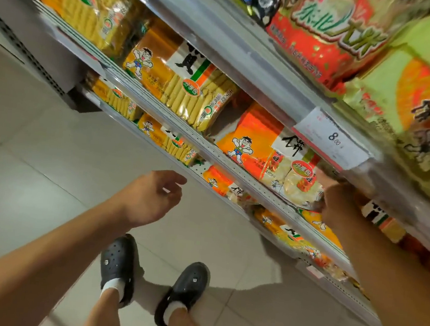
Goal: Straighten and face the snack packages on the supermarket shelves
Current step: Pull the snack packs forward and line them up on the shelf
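On the pale tiled floor (pixel 36 165) nearest us, we are standing in black perforated clogs (pixel 118 266) with white socks, feet pointing at the shelving, which is leaving plenty of free aisle to our left for stepping sideways. Above the feet, we are holding our left hand (pixel 152 196) out in mid-air, fingers loosely curled and gripping nothing, just short of the perforated grey metal shelf edge (pixel 205 146); we judge it is waiting to steady or take the next bag. Further in, we are reaching our right hand (pixel 337 205) under the upper shelf lip and touching the lower right corner of the orange and clear plastic rice cracker bag with a cartoon boy (pixel 268 152), though we cannot tell whether the fingers are pinching it or only pushing. That bag is lying tilted on the middle shelf, probably why we are working on it. To its left, the yellow cracker bag with a green and orange stripe (pixel 189 91) is leaning too. Headroom is tight here: the white price tag reading 8.00 (pixel 333 138) is hanging just above our knuckles. Farthest up, the red and green puffed snack bags (pixel 328 28) are crowding the top shelf.
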